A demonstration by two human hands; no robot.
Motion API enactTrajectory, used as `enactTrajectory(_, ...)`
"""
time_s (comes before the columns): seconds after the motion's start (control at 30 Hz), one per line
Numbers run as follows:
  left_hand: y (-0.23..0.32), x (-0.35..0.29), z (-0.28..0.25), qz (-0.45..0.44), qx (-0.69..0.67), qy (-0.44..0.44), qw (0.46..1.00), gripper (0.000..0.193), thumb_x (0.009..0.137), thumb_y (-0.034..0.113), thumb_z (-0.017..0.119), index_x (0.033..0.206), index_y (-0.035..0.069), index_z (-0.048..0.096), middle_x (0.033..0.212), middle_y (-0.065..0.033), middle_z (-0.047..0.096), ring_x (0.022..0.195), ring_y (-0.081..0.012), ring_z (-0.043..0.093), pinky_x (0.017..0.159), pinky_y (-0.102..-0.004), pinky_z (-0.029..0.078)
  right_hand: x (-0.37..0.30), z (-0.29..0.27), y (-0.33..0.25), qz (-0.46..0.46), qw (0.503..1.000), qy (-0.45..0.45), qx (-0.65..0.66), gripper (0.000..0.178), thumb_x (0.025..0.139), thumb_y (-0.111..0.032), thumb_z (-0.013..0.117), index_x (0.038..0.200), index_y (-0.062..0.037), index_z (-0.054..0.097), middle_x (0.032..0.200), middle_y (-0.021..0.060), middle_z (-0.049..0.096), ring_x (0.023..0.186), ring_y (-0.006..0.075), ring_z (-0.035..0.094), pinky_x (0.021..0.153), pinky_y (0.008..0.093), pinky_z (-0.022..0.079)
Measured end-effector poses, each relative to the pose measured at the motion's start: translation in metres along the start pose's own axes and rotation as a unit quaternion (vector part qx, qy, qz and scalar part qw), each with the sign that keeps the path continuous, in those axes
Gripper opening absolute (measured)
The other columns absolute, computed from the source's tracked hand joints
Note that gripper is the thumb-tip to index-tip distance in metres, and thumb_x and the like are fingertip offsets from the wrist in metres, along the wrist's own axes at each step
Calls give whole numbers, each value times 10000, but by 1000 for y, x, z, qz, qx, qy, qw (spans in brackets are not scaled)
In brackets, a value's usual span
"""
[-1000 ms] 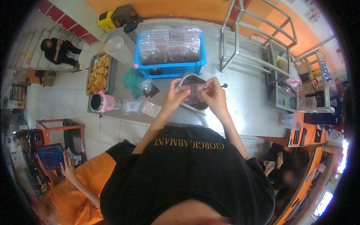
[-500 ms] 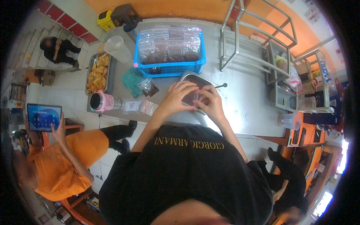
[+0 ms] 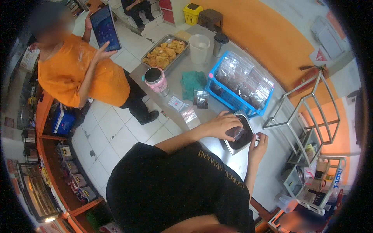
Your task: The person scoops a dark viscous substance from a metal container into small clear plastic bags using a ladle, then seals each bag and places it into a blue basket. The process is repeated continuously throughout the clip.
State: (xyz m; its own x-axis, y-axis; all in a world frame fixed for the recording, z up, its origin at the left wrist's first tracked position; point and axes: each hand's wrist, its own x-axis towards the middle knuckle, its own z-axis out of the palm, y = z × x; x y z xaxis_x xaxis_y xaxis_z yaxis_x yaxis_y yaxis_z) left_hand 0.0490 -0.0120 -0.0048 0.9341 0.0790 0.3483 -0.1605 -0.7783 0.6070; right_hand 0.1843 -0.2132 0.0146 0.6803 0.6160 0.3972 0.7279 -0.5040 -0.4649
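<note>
My left hand (image 3: 224, 127) is closed around a small clear plastic bag (image 3: 235, 133), over the left side of a metal pan (image 3: 237, 150). Dark, loose contents (image 3: 244, 135) fill the pan's bottom. At the pan's right rim, my right hand (image 3: 258, 148) has its thumb and fingers on a thin dark handle (image 3: 257, 138); its other end is hard to make out. Left of the pan lies a small packet with dark contents (image 3: 201, 99). Beyond it, a blue basket (image 3: 229, 103) holds several clear zip bags (image 3: 244, 77) with dark contents.
On the steel table are a green cloth (image 3: 191, 83), flat clear bags (image 3: 189, 115), a pink flask (image 3: 156, 80), a tray of fried food (image 3: 165, 54) and a plastic jug (image 3: 199, 48). A metal frame (image 3: 307, 116) stands right. A person in orange (image 3: 83, 72) holds a tablet at left.
The view has swung round to the left. My hands, together on the bag before, are apart now: the left keeps the bag, the right has gone to the dark handle.
</note>
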Motion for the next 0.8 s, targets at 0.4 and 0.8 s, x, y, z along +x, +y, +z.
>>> enactTrajectory(0.4, -1, -17, -21, -23, -80, -4, 997, 747, 721, 379, 826, 1352, 116, 523, 1281, -108, 580, 1244, -322, 481, 1065, -469, 360, -13, 22, 81, -2, 960, -218, -177, 339, 923, -308, 648, 1054, -36, 494, 916, 174, 671, 889, 379, 676, 805, 477, 517)
enactTrajectory(0.8, -6, -18, -50, -59, 38, 23, 997, 675, 710, 396, 829, 1303, 168, 604, 1243, -91, 600, 1234, -295, 497, 1056, -475, 352, -37, 43, 50, -83, 956, -165, -230, 146, 889, -200, 607, 953, -71, 628, 925, 122, 619, 894, 314, 630, 724, 467, 489)
